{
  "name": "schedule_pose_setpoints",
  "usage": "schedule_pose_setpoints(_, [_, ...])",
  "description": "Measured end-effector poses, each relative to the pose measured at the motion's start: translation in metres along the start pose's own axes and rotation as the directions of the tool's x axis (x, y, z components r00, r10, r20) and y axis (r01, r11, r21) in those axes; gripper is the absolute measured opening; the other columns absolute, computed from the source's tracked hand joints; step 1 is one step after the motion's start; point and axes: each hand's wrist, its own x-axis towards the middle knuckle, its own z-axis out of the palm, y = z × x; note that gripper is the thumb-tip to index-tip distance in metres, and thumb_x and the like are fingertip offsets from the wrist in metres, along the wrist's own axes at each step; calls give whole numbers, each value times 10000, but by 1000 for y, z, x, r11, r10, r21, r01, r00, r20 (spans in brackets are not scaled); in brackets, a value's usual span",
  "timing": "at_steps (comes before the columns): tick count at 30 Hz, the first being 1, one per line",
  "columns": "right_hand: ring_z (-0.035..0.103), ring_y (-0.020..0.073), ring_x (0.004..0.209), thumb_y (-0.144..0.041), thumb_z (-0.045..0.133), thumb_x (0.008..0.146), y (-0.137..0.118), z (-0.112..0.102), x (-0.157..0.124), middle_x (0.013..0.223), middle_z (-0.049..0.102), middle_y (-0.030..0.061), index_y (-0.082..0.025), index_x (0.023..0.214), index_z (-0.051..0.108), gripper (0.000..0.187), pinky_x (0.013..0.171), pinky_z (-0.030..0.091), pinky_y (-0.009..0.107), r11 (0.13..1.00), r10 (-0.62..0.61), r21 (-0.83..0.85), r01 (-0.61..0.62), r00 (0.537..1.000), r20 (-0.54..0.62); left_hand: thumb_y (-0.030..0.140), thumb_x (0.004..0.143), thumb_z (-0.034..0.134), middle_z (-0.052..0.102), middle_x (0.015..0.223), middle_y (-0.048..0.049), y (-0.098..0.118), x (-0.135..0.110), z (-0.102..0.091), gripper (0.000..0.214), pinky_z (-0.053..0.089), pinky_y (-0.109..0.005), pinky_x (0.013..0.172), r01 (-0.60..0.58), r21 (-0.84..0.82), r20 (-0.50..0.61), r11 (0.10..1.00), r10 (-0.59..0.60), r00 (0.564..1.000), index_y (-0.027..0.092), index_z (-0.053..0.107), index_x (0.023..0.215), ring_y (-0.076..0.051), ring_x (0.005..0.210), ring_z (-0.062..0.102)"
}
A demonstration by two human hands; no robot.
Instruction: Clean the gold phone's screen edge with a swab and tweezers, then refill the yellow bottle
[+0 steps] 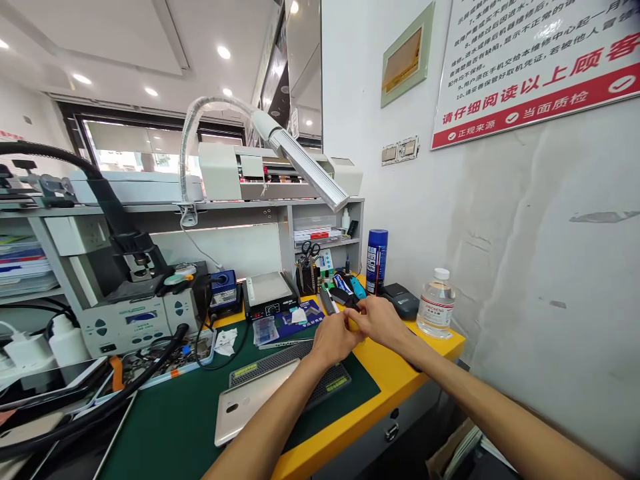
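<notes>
The left hand and the right hand are held close together over the right part of the bench, and their fingertips touch each other. The fingers of both hands are bent and pinched at the same spot. The spot is too small to be seen well, so it cannot be told if each grip is clenched on something or just closed.

Some small tools are seen lying on the bench just on the far side of the hands, one with a light blue handle. A blue spray can is stood upright behind them, near the wall. A clear bottle with a white cap is stood to the right of the hands, and a small black box is set between the can and the bottle.

A silver phone is laid face down to the near left of the hands, partly on a grey mat. A green mat is spread under both. A white lamp is hung over the far side of the bench
</notes>
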Motion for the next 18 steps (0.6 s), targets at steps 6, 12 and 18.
schedule_pose_setpoints(6, [506, 115, 584, -428, 572, 969, 11, 7, -11, 661, 539, -40, -173, 685, 546, 383, 592, 433, 261, 997, -66, 28, 67, 997, -34, 367, 969, 607, 679, 1005, -53, 1, -4, 9, 253, 572, -370, 782, -1, 7, 9, 1000, 1, 1000, 139, 647, 1073, -180, 861, 668])
schedule_pose_setpoints(12, [443, 133, 556, -431, 522, 942, 16, 1, -11, 591, 503, -8, -214, 566, 379, 457, 540, 281, 277, 985, -123, 116, 129, 990, -63, 400, 970, 597, 678, 984, -47, -3, -1, 16, 279, 565, -370, 782, -30, -24, 3, 999, 30, 1000, 143, 647, 1066, -180, 849, 664])
schedule_pose_setpoints(18, [453, 153, 521, -478, 528, 911, 15, 4, -15, 554, 519, 0, -231, 603, 386, 419, 518, 257, 282, 986, -49, 152, 61, 995, -82, 414, 957, 589, 683, 1027, -82, 8, -6, 21, 329, 543, -391, 821, 7, -49, -24, 999, -8, 1000, 146, 612, 1147, -213, 916, 666])
